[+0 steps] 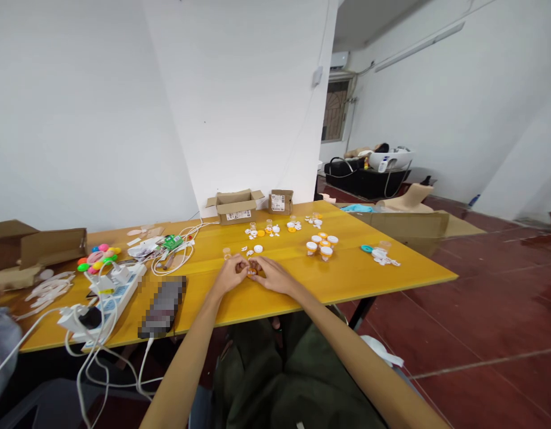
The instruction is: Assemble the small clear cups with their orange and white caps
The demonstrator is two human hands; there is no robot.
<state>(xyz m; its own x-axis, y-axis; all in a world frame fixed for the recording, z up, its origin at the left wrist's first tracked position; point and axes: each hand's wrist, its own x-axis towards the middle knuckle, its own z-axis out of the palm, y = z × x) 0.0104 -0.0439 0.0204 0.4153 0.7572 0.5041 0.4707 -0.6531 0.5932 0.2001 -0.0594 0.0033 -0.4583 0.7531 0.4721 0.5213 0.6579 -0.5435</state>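
Observation:
My left hand (231, 275) and my right hand (272, 276) meet near the table's front edge, fingers bent round a small orange round part (251, 272). The fingers cover most of it, so its full shape is hidden. Just beyond my left hand stands a small clear cup (226, 253). A white round cap (258, 248) lies past my fingertips, with little white pieces (247, 252) beside it. To the right of my right hand, several white-and-orange capped cups (322, 244) stand in a cluster.
Groups of caps, clear cups and white pieces (260, 232) lie farther back, before two cardboard boxes (238, 208). A teal ring (367, 248) lies at right. Leftward are a phone (163, 307), a power strip (118, 301) with cables, and a person's sleeve (2, 351).

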